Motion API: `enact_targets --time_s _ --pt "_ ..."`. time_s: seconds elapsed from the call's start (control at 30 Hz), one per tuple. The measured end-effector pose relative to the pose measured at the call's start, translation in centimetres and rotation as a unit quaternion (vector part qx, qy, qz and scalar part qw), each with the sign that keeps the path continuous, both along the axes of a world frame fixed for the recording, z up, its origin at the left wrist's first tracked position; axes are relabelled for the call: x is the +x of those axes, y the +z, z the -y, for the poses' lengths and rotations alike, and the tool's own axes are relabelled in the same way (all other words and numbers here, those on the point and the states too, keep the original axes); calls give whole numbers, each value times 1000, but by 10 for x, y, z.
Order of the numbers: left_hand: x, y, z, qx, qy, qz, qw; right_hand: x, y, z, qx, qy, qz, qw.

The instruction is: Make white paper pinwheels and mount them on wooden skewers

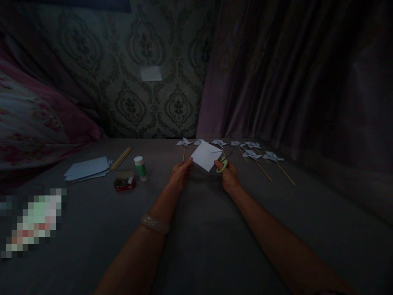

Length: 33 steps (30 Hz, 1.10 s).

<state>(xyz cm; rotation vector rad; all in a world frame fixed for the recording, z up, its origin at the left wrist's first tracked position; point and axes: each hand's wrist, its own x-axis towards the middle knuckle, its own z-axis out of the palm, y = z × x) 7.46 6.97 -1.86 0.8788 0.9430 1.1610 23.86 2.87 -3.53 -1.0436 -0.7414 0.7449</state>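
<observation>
My left hand (180, 174) pinches the left corner of a white paper square (205, 155), held up over a grey surface. My right hand (227, 174) grips green-handled scissors (223, 163), whose blades reach into the paper's right edge. A pale bangle (155, 223) circles my left wrist. Behind the paper lie several paper pinwheels (251, 153) on wooden sticks.
To the left lie a stack of white paper sheets (87, 168), a bundle of wooden sticks (121, 157), a glue bottle (141, 167) and a small red tin (124, 183). A floral pillow (37, 119) sits far left, a curtain (291, 82) on the right, patterned wallpaper behind.
</observation>
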Motion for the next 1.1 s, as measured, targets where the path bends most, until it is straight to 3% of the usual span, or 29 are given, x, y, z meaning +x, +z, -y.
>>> enact_targets --time_s 0.13,0.27,0.47,0.83,1.1 --pt "11 4 12 -11 -66 23 997 -7 4 2 24 13 -34 999" --pt "19 6 19 -27 -79 36 996 -12 8 6 41 19 -38 998" --pt "22 5 20 -23 -73 40 996 -13 10 8 24 0 -3 1000" --pt "14 -6 9 103 -42 -20 994 -14 12 11 -5 -24 94 995" --pt "1 -4 0 103 28 22 994 -18 6 22 -87 15 274 958"
